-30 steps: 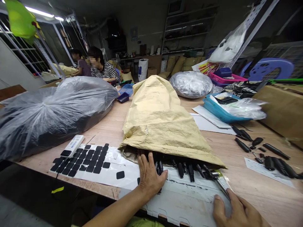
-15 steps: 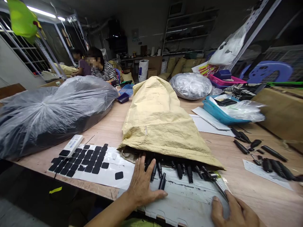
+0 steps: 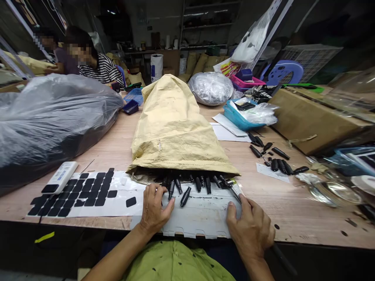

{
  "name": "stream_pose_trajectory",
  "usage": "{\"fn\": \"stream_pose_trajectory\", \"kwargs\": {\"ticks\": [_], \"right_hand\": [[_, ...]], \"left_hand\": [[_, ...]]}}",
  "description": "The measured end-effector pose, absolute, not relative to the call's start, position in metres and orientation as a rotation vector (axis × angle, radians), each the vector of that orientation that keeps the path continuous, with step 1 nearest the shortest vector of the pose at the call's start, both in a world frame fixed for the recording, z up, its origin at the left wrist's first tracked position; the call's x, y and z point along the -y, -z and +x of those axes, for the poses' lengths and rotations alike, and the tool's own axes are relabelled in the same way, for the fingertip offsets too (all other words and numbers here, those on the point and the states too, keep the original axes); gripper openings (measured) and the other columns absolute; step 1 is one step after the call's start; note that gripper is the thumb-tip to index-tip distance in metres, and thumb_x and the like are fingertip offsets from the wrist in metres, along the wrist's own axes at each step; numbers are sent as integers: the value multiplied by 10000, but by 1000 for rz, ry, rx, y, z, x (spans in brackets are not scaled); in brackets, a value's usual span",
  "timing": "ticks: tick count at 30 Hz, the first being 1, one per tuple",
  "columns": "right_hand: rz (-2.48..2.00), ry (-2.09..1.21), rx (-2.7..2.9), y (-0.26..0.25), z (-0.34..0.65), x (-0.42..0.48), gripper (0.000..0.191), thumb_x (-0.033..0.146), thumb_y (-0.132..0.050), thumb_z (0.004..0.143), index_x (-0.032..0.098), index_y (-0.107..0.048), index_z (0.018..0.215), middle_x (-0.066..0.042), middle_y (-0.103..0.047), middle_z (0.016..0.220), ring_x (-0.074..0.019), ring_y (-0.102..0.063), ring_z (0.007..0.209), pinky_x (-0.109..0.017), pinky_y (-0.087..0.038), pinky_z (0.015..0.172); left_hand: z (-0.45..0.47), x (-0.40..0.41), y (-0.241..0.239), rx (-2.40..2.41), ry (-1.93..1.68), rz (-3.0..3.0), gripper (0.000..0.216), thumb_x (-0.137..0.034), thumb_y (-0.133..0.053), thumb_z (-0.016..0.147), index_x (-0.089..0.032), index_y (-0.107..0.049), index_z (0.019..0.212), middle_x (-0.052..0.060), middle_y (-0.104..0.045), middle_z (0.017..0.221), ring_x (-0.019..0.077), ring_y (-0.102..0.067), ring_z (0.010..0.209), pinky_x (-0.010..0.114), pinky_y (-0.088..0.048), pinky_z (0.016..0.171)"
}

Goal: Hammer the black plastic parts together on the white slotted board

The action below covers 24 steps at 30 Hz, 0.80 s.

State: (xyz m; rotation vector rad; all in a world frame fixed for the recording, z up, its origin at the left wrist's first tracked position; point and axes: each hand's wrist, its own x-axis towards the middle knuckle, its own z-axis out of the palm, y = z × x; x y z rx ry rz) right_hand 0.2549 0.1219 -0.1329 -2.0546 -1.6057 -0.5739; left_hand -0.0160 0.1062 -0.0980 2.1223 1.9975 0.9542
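Observation:
A tan woven sack [image 3: 175, 128] lies with its mouth toward me, and several black tube-shaped pieces [image 3: 202, 183] stick out of it onto a grey sheet [image 3: 202, 218]. My left hand [image 3: 154, 210] rests at the left of the mouth, its fingers curved and its thumb apart, beside the nearest pieces. One loose black tube [image 3: 185, 196] lies just right of that thumb. My right hand [image 3: 250, 224] is closed around a tool with a shiny metal shaft [image 3: 235, 193] and a dark handle that comes out below the palm. The tool's head touches or overlaps the rightmost pieces.
Black rounded squares [image 3: 90, 191] cover a white sheet at left, by a white device [image 3: 61, 177]. A big grey plastic bag [image 3: 58, 121] bulges behind. At right lie more black parts [image 3: 279, 164], a teal basket [image 3: 243, 117] and a cardboard box [image 3: 319, 121]. Two people [image 3: 102, 68] sit far left.
The view has turned right and tilted down. My left hand's fingers have drawn back a little from the sack mouth and curved. My right hand still holds the tool.

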Motion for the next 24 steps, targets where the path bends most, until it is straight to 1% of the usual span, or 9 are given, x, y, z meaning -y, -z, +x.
{"fn": "stream_pose_trajectory", "kwargs": {"ticks": [2, 5, 6, 8, 10, 11, 15, 18, 24], "right_hand": [[-2057, 552, 1610, 132, 255, -121, 380, 334, -549, 864, 179, -624, 1203, -101, -650, 1141, -244, -560, 936, -327, -303, 697], [-2049, 507, 1627, 132, 255, -120, 410, 315, -542, 855, 170, -608, 1234, -114, -633, 1175, -254, -560, 971, -330, -313, 706], [-2041, 493, 1638, 132, 256, -120, 431, 307, -541, 851, 171, -596, 1256, -117, -627, 1191, -257, -562, 979, -330, -318, 706], [-2019, 465, 1665, 134, 257, -119, 477, 289, -538, 843, 176, -562, 1307, -118, -616, 1221, -261, -567, 1001, -332, -331, 712], [-1999, 454, 1690, 134, 258, -119, 497, 276, -532, 844, 181, -540, 1331, -110, -616, 1240, -260, -572, 1020, -335, -337, 725], [-1992, 456, 1697, 134, 258, -119, 492, 275, -528, 849, 179, -538, 1331, -105, -620, 1243, -258, -576, 1027, -336, -338, 732], [-1973, 471, 1715, 132, 259, -119, 463, 292, -519, 878, 183, -532, 1328, -96, -642, 1240, -253, -591, 1052, -333, -331, 756], [-1939, 453, 1721, 131, 261, -118, 465, 284, -516, 884, 207, -519, 1342, -88, -654, 1227, -253, -599, 1059, -334, -328, 772], [-1915, 389, 1749, 132, 266, -115, 474, 254, -516, 883, 242, -522, 1357, -72, -647, 1256, -248, -607, 1068, -331, -330, 751]], "left_hand": [[-16, -107, 98, -2015, -956, 2095, 131, -297, -591, 836, -184, -583, 903, 72, -545, 913, 231, -525, 887, 376, -461, 792], [-16, -111, 97, -2023, -1025, 1993, 116, -307, -556, 864, -200, -535, 826, 44, -534, 842, 209, -516, 833, 357, -453, 766], [-17, -112, 97, -2040, -1057, 1918, 121, -315, -544, 873, -204, -525, 831, 40, -535, 842, 207, -521, 831, 356, -458, 765], [-18, -116, 97, -2092, -1106, 1751, 131, -330, -538, 874, -206, -537, 914, 42, -548, 878, 210, -540, 846, 363, -477, 770], [-18, -118, 97, -2124, -1085, 1674, 205, -343, -557, 861, -205, -563, 1012, 53, -566, 928, 225, -554, 889, 383, -491, 794], [-18, -119, 97, -2128, -1059, 1678, 223, -346, -569, 853, -206, -581, 1026, 57, -573, 940, 233, -556, 911, 394, -493, 809], [-18, -121, 98, -2134, -987, 1743, 167, -344, -573, 852, -206, -642, 915, 58, -587, 904, 239, -560, 919, 394, -493, 817], [-17, -121, 97, -2143, -987, 1758, 176, -351, -568, 852, -205, -652, 903, 50, -591, 879, 229, -569, 886, 377, -499, 793], [-16, -120, 94, -2156, -982, 1721, 145, -324, -564, 850, -204, -626, 903, 42, -602, 892, 211, -584, 896, 342, -504, 790]]}}
